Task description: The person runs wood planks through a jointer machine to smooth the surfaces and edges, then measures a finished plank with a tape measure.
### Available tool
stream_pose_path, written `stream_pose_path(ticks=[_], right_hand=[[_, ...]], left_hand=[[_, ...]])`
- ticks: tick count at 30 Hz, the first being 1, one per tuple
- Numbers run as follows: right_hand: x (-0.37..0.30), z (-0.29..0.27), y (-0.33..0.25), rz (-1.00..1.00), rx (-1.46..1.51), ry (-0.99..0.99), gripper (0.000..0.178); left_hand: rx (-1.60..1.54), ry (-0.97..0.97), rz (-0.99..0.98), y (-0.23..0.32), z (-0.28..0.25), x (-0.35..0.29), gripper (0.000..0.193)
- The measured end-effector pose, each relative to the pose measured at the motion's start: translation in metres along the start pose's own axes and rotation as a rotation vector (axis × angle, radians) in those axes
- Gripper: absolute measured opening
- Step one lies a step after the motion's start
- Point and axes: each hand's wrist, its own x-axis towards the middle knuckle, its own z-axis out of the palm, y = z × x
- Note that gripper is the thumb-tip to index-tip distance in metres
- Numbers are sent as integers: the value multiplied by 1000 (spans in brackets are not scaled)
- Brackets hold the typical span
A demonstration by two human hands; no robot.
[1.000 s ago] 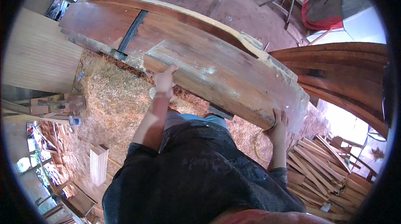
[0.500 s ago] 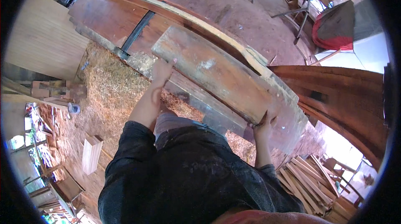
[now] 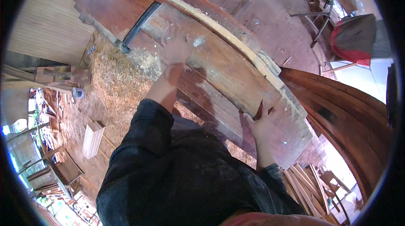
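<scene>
A wide wooden board (image 3: 223, 65), brown with a pale scuffed patch, lies flat on a long wooden workbench (image 3: 291, 131). My left hand (image 3: 176, 49) rests on the board near its left end, fingers spread over the top face. At the right end, my right hand (image 3: 260, 125) touches the near corner with thumb and fingers apart. The board's far edge lies along a long pale wooden strip (image 3: 223, 20) at the back of the bench. Left of the board, a dark metal bar (image 3: 141, 25) crosses the bench top.
Shavings (image 3: 116, 63) cover the ground at left, where a light wooden block (image 3: 93, 140) stands. Large curved brown planks (image 3: 337, 103) rise at the right. Cut slats (image 3: 306, 186) are heaped at lower right. A pale panel (image 3: 46, 23) leans at far left.
The board has slid away from me toward the pale strip. My left hand went from its near edge onto its top face; my right hand's fingers spread at the corner.
</scene>
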Motion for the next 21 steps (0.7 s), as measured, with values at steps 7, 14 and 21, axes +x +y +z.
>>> stream_pose_path(ticks=[7,14,21], right_hand=[[43,-20,27,-552,-68,77,72],[69,8,17,-740,40,60,64],[81,30,-36,-752,10,26,57]], left_hand=[[-23,-83,1,2,13,10,56],[87,-116,7,-12,16,22,53],[107,-119,-15,-56,26,65,53]])
